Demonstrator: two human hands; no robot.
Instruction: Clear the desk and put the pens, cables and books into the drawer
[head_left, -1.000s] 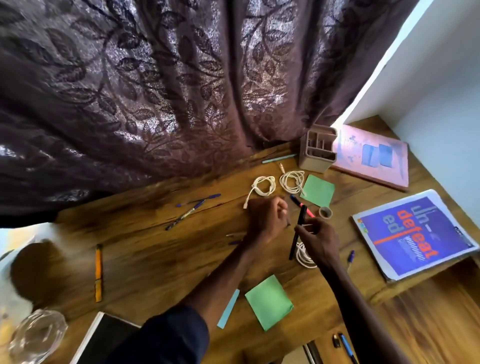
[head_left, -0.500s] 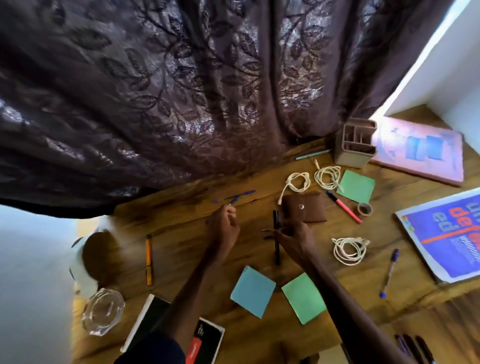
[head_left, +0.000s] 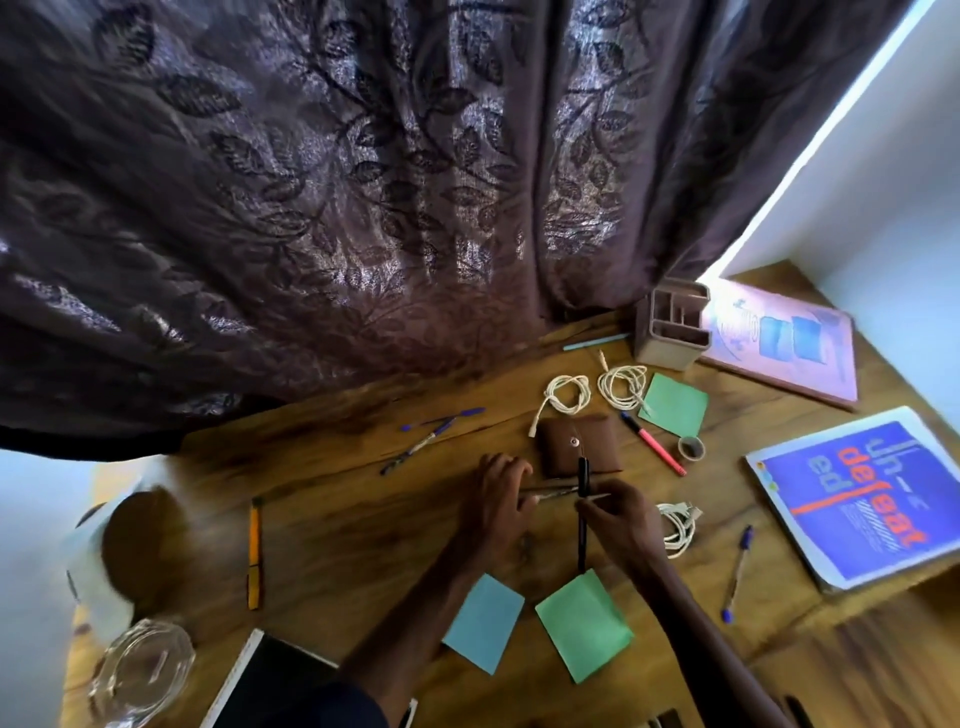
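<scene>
My right hand (head_left: 621, 519) grips a black pen (head_left: 583, 475) upright over the middle of the wooden desk (head_left: 337, 519). My left hand (head_left: 493, 501) pinches a thin pen (head_left: 550, 493) that lies crosswise between both hands. Loose pens remain: two blue ones (head_left: 431, 434) at the back, a red one (head_left: 655, 444), an orange one (head_left: 254, 551), a blue one (head_left: 736, 577) at the right. Three white cable coils lie at the back (head_left: 566, 395), beside it (head_left: 621, 384), and by my right hand (head_left: 678, 527). A blue book (head_left: 857, 493), a pink book (head_left: 784, 343) and a black book (head_left: 275, 680) lie around.
A brown pouch (head_left: 576, 447) sits behind my hands. A pen holder (head_left: 672, 325) stands at the back right, a tape roll (head_left: 691, 448) near it. Sticky pads: blue (head_left: 485, 621), green (head_left: 584, 629), green (head_left: 675, 402). A glass lid (head_left: 140, 670) and jar (head_left: 124, 540) sit far left. A curtain (head_left: 363, 182) hangs behind.
The view swung left, then back a little right. My left hand reached toward the blue pens at the back, then returned to my right hand, which still holds the black pen.
</scene>
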